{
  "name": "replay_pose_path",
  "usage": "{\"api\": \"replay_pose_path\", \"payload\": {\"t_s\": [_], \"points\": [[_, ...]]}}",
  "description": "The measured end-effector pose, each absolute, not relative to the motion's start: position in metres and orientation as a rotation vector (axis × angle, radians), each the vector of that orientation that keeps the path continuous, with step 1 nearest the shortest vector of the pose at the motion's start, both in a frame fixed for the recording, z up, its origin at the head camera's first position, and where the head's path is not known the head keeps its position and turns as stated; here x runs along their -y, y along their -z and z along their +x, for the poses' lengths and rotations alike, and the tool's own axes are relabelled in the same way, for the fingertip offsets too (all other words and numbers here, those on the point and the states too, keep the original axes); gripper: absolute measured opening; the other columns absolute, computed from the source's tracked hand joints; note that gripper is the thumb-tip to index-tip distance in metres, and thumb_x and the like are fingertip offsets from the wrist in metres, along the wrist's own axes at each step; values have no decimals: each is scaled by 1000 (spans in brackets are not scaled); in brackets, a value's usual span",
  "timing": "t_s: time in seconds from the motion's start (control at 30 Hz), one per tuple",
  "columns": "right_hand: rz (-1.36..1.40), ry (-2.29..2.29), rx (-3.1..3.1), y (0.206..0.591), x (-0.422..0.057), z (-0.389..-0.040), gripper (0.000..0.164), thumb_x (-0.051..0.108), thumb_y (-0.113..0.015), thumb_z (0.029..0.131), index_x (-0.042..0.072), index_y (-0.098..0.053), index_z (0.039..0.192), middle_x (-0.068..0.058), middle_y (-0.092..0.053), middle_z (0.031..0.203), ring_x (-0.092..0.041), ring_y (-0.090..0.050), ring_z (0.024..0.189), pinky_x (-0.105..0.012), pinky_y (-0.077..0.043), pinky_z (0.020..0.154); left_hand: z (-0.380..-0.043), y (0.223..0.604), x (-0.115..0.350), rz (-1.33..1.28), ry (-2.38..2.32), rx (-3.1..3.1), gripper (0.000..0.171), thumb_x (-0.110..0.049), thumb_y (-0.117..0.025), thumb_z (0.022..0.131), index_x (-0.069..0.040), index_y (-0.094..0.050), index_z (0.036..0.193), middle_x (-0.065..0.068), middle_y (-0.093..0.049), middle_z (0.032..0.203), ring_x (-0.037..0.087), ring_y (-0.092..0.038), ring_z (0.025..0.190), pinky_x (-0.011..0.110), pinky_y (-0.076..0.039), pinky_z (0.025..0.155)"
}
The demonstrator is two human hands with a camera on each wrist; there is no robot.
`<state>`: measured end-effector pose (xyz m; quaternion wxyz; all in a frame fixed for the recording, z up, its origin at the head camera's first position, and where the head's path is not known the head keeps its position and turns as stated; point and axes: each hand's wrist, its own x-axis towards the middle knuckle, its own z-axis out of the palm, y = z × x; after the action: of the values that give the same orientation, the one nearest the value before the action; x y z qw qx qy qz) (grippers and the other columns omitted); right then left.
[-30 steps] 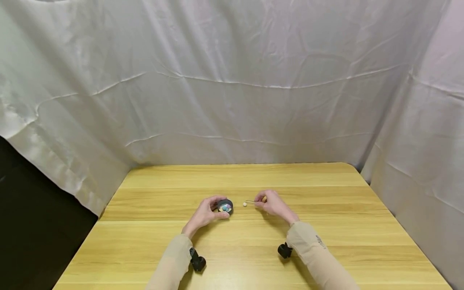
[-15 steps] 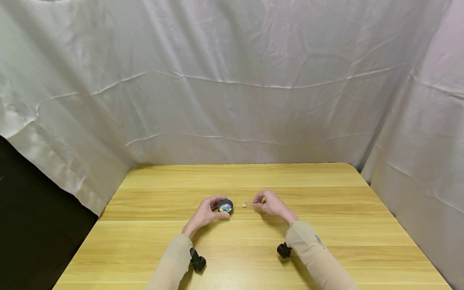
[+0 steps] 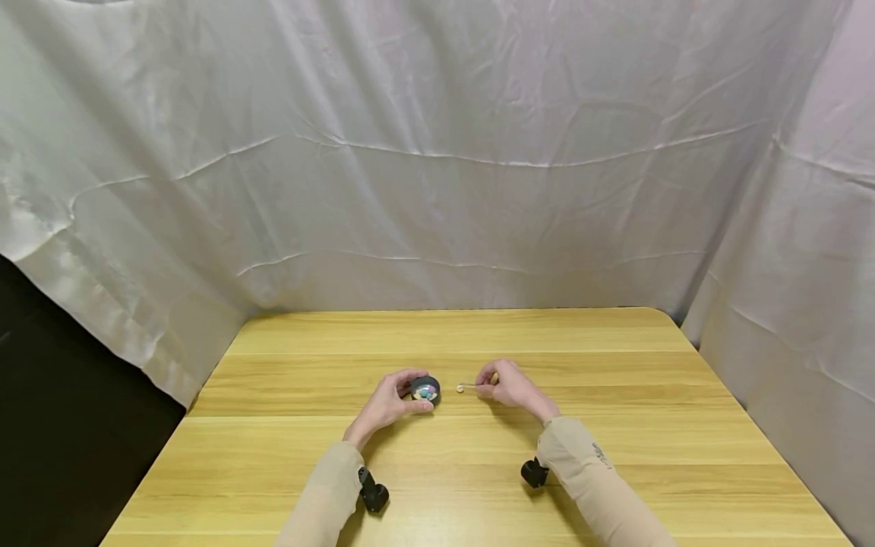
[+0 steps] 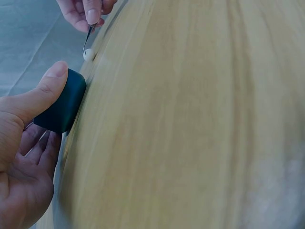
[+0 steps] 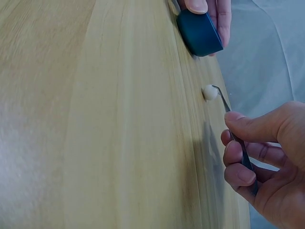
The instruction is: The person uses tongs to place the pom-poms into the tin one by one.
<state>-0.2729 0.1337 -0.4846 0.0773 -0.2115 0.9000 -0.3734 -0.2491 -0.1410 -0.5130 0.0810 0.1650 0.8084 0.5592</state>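
My left hand (image 3: 384, 403) grips a small dark teal cup (image 3: 415, 384) between thumb and fingers, low over the table. Several coloured balls (image 3: 425, 393), blue, purple and yellow, show inside its open top. To the right of the cup, a small white ball (image 5: 209, 92) sits at the tabletop. My right hand (image 3: 514, 387) pinches a pair of metal tweezers (image 5: 246, 160) between thumb and fingers, pointing left. Their bent tip meets the ball's side in the right wrist view. Part of the tweezers is hidden behind the fingers.
A wooden table (image 3: 451, 479) spreads under both hands. Pale grey curtains (image 3: 437, 205) hang behind and along the sides. Black wrist cameras (image 3: 374, 495) stick out from the beige sleeves (image 3: 324, 486). A dark panel (image 3: 61, 425) stands at the left.
The right hand and tweezers have shifted slightly left, and the white ball has moved a little left and toward me. The left hand and cup stay put.
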Motion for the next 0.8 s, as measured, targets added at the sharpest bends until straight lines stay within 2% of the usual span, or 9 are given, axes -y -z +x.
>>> {"api": "replay_pose_path", "payload": {"t_s": [0.8], "points": [[-655,1121,-2735,485,-135,-272,5,4,-69,91,2,-74,92,-5,-69,83,-9,-56,66,-19,-47,55,-250,514,141,509,-1678,-2407,62,-12,-83,83,1,-57,139,23,-62,136,38,-61,125,50,-51,108]]}}
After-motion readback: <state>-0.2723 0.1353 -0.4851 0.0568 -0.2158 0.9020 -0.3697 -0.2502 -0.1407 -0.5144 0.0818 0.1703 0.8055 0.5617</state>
